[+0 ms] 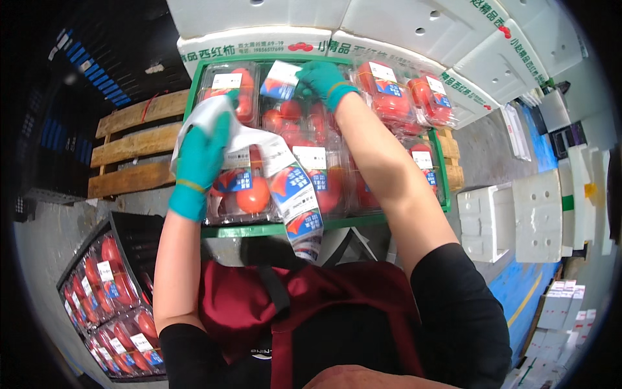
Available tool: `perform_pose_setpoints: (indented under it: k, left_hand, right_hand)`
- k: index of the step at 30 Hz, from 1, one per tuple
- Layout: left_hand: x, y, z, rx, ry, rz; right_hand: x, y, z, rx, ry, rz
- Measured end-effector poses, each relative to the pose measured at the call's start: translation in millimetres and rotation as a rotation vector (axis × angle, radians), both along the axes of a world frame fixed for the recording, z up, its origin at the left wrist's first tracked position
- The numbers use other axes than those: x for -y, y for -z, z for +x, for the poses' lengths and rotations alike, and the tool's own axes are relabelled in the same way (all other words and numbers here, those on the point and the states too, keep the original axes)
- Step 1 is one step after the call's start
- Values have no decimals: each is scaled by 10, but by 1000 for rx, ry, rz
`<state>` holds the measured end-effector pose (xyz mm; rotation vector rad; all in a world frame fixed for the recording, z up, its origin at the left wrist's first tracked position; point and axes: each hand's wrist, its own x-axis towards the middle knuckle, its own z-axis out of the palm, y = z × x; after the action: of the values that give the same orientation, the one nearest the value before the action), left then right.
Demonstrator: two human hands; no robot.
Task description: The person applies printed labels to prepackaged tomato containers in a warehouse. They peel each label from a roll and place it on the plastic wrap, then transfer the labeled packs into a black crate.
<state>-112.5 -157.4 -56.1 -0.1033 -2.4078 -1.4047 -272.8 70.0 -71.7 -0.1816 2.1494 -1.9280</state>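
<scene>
Both my hands wear teal gloves over a green crate (243,232) of clear plastic boxes of tomatoes. My left hand (206,155) is at the crate's left side, holding a strip of printed labels (289,182) on white backing, which trails across the boxes and down over the front rim. At the back, my right hand (323,80) is on a label (281,80) above a tomato box (289,116); its fingertips are partly hidden. Labelled tomato boxes (388,90) lie stacked at the back right, and another labelled box (252,194) lies at the front left.
White foam boxes (262,41) with printed writing stand stacked behind the crate. Wooden pallets (131,150) lie to the left. A black crate (116,243) of tomato boxes is at the lower left. More foam boxes (486,223) stand at the right.
</scene>
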Motion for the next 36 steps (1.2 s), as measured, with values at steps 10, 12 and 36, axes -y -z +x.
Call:
perform_pose_setpoints:
  k: [10, 12, 36]
  left_hand:
    - [-847, 581, -1188, 165, 318, -1250]
    - [-874, 545, -1207, 235, 477, -1326]
    - [-742, 862, -1334, 565, 1093, -978]
  right_hand:
    - [101, 1273, -564, -4, -274, 1101]
    - [120, 1369, -545, 3, -178, 1070]
    - [172, 982, -227, -137, -188, 1183]
